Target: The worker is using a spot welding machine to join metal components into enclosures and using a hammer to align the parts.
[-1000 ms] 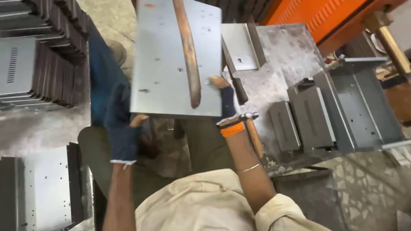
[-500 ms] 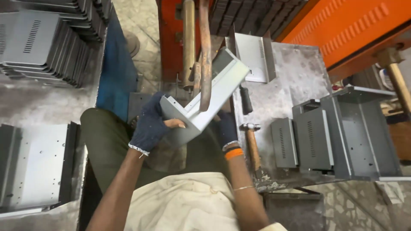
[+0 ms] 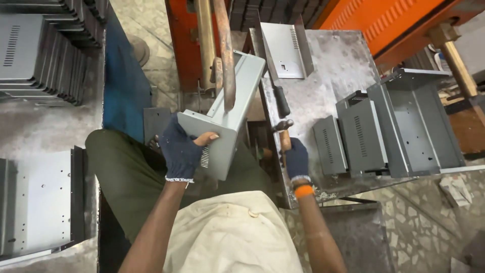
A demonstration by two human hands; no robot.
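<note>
Grey folded sheet-metal cover (image 3: pixel 227 114) held tilted over the lap, just left of the bench (image 3: pixel 333 76). Upper end tucked tight under the rusty curved rod (image 3: pixel 225 55); little free room there, the bench's left edge close alongside. Lower end clear over the green trousers. L-shaped in section, smooth painted faces, a small block of vent slots near the lower edge by the fingers.

Left hand (image 3: pixel 181 151), in a dark knit glove, grip closed around the cover's lower corner, thumb lying on the top face. Right hand (image 3: pixel 296 159), gloved likewise with an orange cuff, grip wrapped around the wooden handle of a hammer (image 3: pixel 284 132) at the bench's left edge, head up.

Further right on the bench: grey vented housings (image 3: pixel 361 134) standing side by side.
</note>
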